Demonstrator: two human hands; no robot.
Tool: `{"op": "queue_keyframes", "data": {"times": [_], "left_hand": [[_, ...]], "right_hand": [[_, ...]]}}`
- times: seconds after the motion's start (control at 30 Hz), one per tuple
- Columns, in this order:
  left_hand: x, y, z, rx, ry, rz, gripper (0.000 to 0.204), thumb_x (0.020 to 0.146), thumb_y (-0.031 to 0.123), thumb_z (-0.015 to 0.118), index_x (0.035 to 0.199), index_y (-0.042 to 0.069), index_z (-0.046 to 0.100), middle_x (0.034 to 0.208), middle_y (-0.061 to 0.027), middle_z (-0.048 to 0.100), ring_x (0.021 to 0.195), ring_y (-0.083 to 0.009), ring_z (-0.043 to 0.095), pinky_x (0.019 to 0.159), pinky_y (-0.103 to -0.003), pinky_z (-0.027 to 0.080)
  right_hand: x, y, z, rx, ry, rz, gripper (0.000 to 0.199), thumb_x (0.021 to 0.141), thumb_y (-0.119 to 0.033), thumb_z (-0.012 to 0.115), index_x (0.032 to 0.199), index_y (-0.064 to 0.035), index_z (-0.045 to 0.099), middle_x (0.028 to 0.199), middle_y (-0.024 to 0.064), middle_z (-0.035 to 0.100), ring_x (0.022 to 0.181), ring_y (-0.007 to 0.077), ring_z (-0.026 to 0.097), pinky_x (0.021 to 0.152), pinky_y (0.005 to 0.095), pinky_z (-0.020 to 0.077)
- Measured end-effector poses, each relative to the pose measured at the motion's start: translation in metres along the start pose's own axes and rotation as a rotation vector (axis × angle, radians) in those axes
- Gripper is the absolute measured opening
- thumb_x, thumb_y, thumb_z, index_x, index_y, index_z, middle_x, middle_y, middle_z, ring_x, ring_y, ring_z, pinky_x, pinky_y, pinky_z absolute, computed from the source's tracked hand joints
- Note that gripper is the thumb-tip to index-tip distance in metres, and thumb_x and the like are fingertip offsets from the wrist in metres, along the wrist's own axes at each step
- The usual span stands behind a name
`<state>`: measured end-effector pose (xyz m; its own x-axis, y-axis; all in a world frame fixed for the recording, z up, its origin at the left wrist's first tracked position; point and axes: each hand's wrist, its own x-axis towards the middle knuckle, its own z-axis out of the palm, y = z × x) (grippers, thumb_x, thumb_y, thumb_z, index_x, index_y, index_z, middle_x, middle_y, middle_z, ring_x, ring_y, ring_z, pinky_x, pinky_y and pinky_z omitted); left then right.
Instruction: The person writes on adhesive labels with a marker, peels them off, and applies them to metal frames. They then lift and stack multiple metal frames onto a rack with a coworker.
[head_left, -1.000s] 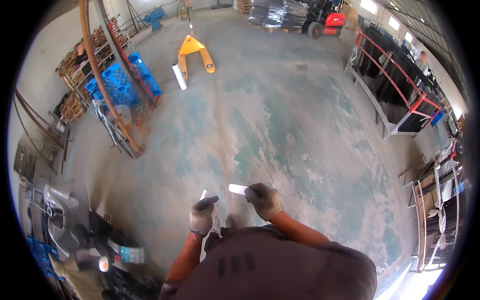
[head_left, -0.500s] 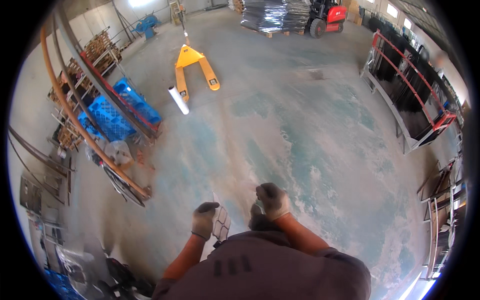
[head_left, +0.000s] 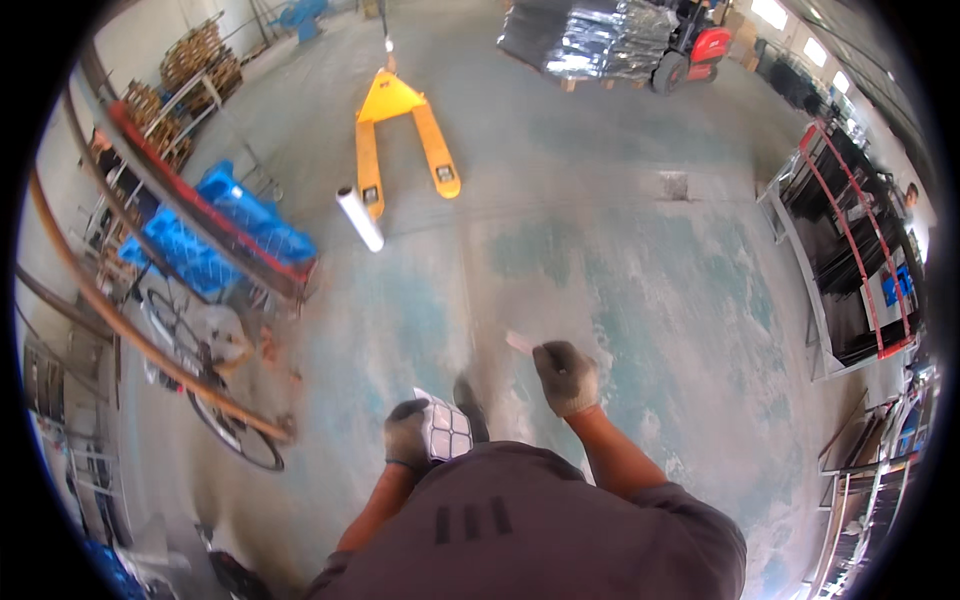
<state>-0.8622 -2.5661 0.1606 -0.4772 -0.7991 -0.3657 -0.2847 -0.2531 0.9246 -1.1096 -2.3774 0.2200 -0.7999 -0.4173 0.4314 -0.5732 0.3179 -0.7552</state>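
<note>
My left hand (head_left: 405, 432), in a grey-and-white work glove, is closed on a white sheet (head_left: 447, 430) marked with dark-outlined rounded squares, much like a sheet of labels. The sheet is held low by my waist. Farther forward and to the right, my gloved right hand (head_left: 566, 378) is closed in a pinch. A small pale strip (head_left: 518, 343) sticks out from its fingertips; its exact kind cannot be made out. The two hands are apart. Below them, part of my dark shoe (head_left: 468, 393) shows on the floor.
Ahead stands a yellow pallet jack (head_left: 390, 98), with a white film roll (head_left: 360, 219) beside its left fork. Blue plastic pallets (head_left: 225, 230) and a bicycle (head_left: 235, 430) are on the left. A red-barred rack (head_left: 850, 240) stands right; a wrapped pallet load (head_left: 600, 38) and red forklift (head_left: 700, 48) are at the back.
My right hand has moved forward and right, away from the left, and its pale strip shows more clearly. The sheet is turned more toward view. The surroundings have shifted as my head moved.
</note>
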Motion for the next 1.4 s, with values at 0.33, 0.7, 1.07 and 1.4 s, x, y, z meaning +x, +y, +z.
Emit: {"op": "queue_keyframes", "data": {"times": [0.33,0.7,1.07,1.4], "left_hand": [[0.289,0.164,0.023,-0.088,-0.053,0.027,0.027,0.098,0.002,0.061,0.117,-0.002,0.079,0.111,-0.0091,0.077,0.104,-0.0197,0.071,0.095,-0.032,0.056],[0.554,0.179,0.015,-0.022,0.046,-0.036,0.033,0.093,0.005,0.061,0.119,-0.005,0.078,0.113,-0.013,0.079,0.104,-0.0228,0.071,0.097,-0.035,0.057],[0.777,0.288,0.065,-0.056,-0.085,-0.057,0.026,0.093,-0.001,0.062,0.114,-0.003,0.078,0.107,-0.0118,0.076,0.097,-0.0234,0.073,0.089,-0.035,0.06],[0.927,0.406,0.156,0.116,-0.542,0.081,0.023,0.095,0.001,0.066,0.112,0.0,0.081,0.108,-0.0091,0.078,0.097,-0.0196,0.071,0.09,-0.032,0.058]], "right_hand": [[0.19,0.039,0.126,-0.067,0.162,0.292,0.017,0.096,-0.022,0.084,0.095,-0.006,0.079,0.074,0.0131,0.075,0.065,0.024,0.075,0.065,0.0366,0.0587],[0.453,0.13,0.305,-0.021,0.263,0.381,0.021,0.097,-0.027,0.084,0.098,-0.0064,0.079,0.081,0.0178,0.077,0.075,0.0297,0.08,0.071,0.039,0.0607],[0.748,0.142,0.275,-0.427,0.827,0.082,0.015,0.098,-0.024,0.085,0.099,-0.0097,0.079,0.08,0.0136,0.077,0.07,0.0268,0.078,0.069,0.0382,0.0606],[0.832,0.139,0.164,-1.013,1.307,0.135,0.016,0.099,-0.033,0.077,0.097,-0.0175,0.078,0.09,0.0082,0.081,0.081,0.033,0.078,0.072,0.0439,0.0607]]}}
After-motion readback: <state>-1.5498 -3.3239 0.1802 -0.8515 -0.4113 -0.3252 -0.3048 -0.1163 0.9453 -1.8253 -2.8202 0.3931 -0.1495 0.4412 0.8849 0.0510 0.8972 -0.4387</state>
